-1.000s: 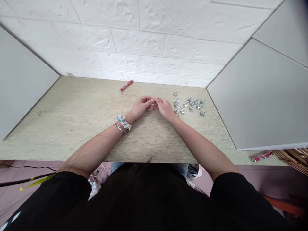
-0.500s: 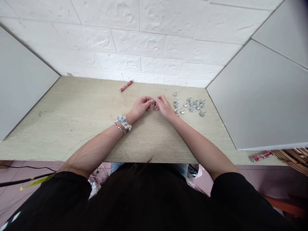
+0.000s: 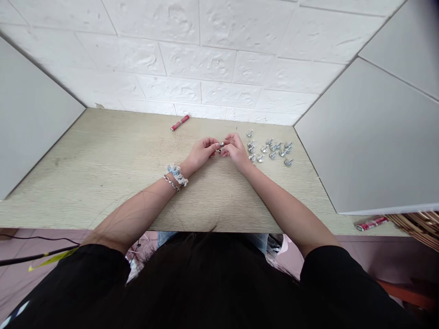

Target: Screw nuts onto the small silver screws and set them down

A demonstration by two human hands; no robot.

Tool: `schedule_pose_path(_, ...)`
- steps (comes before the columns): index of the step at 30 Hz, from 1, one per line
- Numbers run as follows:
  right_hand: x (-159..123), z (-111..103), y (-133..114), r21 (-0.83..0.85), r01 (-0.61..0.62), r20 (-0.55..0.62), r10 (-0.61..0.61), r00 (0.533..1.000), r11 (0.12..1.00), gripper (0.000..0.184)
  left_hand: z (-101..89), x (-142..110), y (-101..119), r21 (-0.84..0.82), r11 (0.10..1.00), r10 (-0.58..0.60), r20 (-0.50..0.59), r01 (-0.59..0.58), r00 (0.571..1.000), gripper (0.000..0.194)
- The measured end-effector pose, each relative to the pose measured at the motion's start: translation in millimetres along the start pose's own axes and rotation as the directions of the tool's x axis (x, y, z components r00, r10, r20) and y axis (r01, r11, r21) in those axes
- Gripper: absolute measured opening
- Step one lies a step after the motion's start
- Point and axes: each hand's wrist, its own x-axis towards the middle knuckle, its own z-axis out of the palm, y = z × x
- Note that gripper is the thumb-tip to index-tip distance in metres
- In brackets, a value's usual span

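Over the middle of the table, a small shiny metal bolt (image 3: 221, 145) is pinched between the thumb and fingers of my left hand (image 3: 202, 153). Much of it is hidden by my fingertips. My right hand (image 3: 236, 150) is right beside it, fingers parted around its right side; whether a fingertip touches it I cannot tell. To the right of my right hand lie several similar metal bolts with round, wide bases (image 3: 264, 149), most with their shanks sticking up at a slant.
A red tube-like stick (image 3: 179, 123) lies near the white brick wall (image 3: 219, 64). Another red stick (image 3: 372, 223) is at the right front edge, by a wicker basket (image 3: 418, 226). White panels (image 3: 370, 141) border the wooden table (image 3: 120, 160) on both sides.
The fingers of my right hand have loosened and spread from a pinch, showing more of the metal bolt. My left hand keeps its grip in about the same place.
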Motion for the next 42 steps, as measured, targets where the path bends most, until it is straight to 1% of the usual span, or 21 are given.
schedule_pose_path(3, 2.0, -0.2, 1.3, 0.007, -0.042, -0.025, 0.042, 0.999, 0.999, 0.012, 1.4, -0.8, 2.4, -0.010, 1.000, -0.008, -0.011, 0.008, 1.000, 0.014)
schedule_pose_path(4, 2.5, -0.4, 2.1, -0.013, -0.046, -0.024, 0.046, 0.999, 0.999, 0.015, 1.8, -0.9, 2.8, -0.011, 1.000, -0.007, -0.010, 0.007, 1.000, 0.014)
schedule_pose_path(9, 2.1, -1.3, 4.0, -0.137, -0.017, -0.003, 0.017, 1.000, 0.990, 0.042, 1.7, -0.3, 1.0, -0.002, 1.000, 0.017, 0.010, -0.017, 1.000, 0.014)
schedule_pose_path(12, 2.0, -2.3, 3.9, -0.202, 0.010, 0.033, -0.004, 0.999, 0.979, 0.049, 0.9, 0.1, -0.4, 0.006, 0.999, 0.043, 0.034, -0.043, 0.999, 0.013)
schedule_pose_path(14, 2.2, -2.6, 3.7, -0.231, 0.029, 0.061, -0.015, 0.998, 0.973, 0.046, 0.6, 0.2, -0.8, 0.010, 0.999, 0.052, 0.045, -0.052, 0.998, 0.012)
schedule_pose_path(16, 1.9, -2.4, 3.0, -0.233, 0.025, 0.067, -0.010, 0.998, 0.972, 0.037, 0.4, 0.3, -1.1, 0.014, 0.999, 0.050, 0.041, -0.050, 0.998, 0.011)
schedule_pose_path(19, 0.2, -1.2, 0.5, -0.156, 0.009, 0.056, 0.000, 0.998, 0.988, 0.009, 0.3, 0.8, -2.3, 0.035, 0.999, 0.034, 0.027, -0.035, 0.999, 0.010)
schedule_pose_path(20, -0.4, -0.8, -0.6, -0.117, 0.005, 0.051, 0.001, 0.999, 0.993, 0.003, 0.4, 0.9, -2.8, 0.043, 0.999, 0.026, 0.021, -0.027, 0.999, 0.009)
schedule_pose_path(22, -1.4, -0.2, -2.4, -0.046, -0.003, 0.042, 0.005, 0.999, 0.999, 0.017, 0.8, 1.0, -3.1, 0.048, 0.999, 0.017, 0.005, -0.017, 1.000, 0.008)
schedule_pose_path(24, -1.5, 0.2, -3.1, -0.013, -0.020, 0.030, 0.021, 0.999, 1.000, 0.022, 1.6, 0.5, -2.1, 0.037, 0.999, 0.014, -0.009, -0.014, 1.000, 0.007)
schedule_pose_path(26, -1.0, 0.5, -2.6, -0.037, -0.041, 0.014, 0.041, 0.999, 0.998, 0.016, 2.6, -0.4, 0.1, 0.024, 1.000, 0.012, -0.013, -0.012, 1.000, 0.008)
schedule_pose_path(28, -0.3, 1.0, -1.4, -0.095, -0.049, 0.003, 0.050, 0.999, 0.994, 0.003, 3.4, -1.4, 2.5, 0.015, 1.000, 0.012, -0.009, -0.012, 1.000, 0.008)
schedule_pose_path(34, -0.4, 1.4, 0.7, -0.190, -0.003, 0.008, 0.005, 1.000, 0.982, 0.044, 3.8, -1.6, 3.7, 0.004, 1.000, 0.020, -0.006, -0.020, 1.000, 0.010)
schedule_pose_path(36, -0.7, 0.8, 0.6, -0.228, 0.000, 0.009, 0.002, 1.000, 0.974, 0.052, 3.4, -1.4, 3.1, 0.006, 1.000, 0.030, 0.007, -0.030, 1.000, 0.011)
schedule_pose_path(37, -0.7, 0.5, 0.6, -0.244, 0.005, 0.018, -0.001, 1.000, 0.970, 0.052, 3.2, -1.4, 3.0, 0.010, 0.999, 0.034, 0.011, -0.034, 0.999, 0.012)
schedule_pose_path(39, -0.4, -0.3, 0.6, -0.246, 0.012, 0.047, -0.001, 0.999, 0.969, 0.047, 2.8, -1.6, 3.0, 0.018, 0.999, 0.035, 0.009, -0.035, 0.999, 0.012)
schedule_pose_path(40, -0.3, -0.6, 0.5, -0.228, 0.015, 0.062, -0.001, 0.998, 0.974, 0.041, 2.7, -1.8, 3.0, 0.022, 0.999, 0.031, 0.004, -0.031, 1.000, 0.012)
schedule_pose_path(42, -0.2, -1.0, -0.1, -0.145, 0.019, 0.075, -0.008, 0.997, 0.989, 0.021, 2.6, -2.0, 3.1, 0.027, 0.999, 0.017, -0.008, -0.017, 1.000, 0.010)
